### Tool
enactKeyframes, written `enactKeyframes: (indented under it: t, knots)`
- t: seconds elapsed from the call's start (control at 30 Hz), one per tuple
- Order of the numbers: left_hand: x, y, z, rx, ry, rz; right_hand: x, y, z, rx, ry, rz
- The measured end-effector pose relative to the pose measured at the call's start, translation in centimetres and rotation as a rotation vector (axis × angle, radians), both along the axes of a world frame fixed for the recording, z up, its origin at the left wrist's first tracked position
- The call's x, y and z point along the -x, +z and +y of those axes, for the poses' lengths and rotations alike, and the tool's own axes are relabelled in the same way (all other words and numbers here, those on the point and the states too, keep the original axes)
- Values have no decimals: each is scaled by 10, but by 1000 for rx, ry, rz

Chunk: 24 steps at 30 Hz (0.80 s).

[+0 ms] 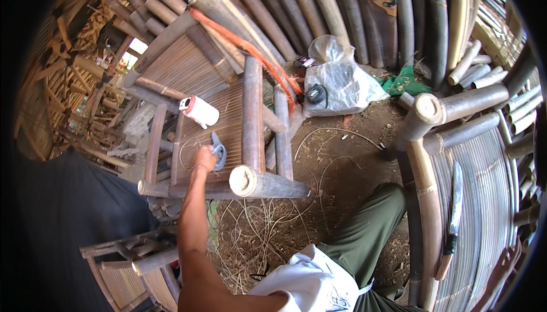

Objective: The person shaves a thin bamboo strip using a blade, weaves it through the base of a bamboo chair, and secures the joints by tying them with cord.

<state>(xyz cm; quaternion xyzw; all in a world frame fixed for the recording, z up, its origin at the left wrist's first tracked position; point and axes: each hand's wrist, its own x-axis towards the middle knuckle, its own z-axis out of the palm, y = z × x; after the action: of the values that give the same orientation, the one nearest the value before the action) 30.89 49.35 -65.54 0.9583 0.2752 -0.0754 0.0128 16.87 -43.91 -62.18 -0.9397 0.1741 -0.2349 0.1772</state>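
Observation:
My left hand (203,158) reaches over the slatted seat of a bamboo chair (233,96), its fingers closed on a blue-grey looped handle (220,156). What the handle belongs to cannot be made out. Behind it on the seat lies a white and red cylindrical container (200,112), tipped on its side. Thin cane strips curl on the slats beside my hand. At the far right rim my right hand (506,259) is dim, with fingers apart and nothing seen in them. It is near a slatted bamboo bench (481,181), where a long knife (456,201) lies.
An orange strap (250,51) runs over the chair's side. A plastic-wrapped bundle (339,87) carries a black round object (316,95). A handsaw (385,18) hangs against upright bamboo poles. Loose cane strips (256,229) litter the ground; a smaller bamboo piece (128,280) stands at lower left.

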Motion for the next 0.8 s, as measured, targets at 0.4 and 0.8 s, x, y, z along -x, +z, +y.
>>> enactKeyframes:
  t: [0.4, 0.8]
  knots:
    - [-146, 172, -323, 1764, -989, -16, -108, 96, 273, -965, 633, -18]
    - [-67, 72, -629, 1815, -1393, 321, -42, 58, 214, -974, -151, -580]
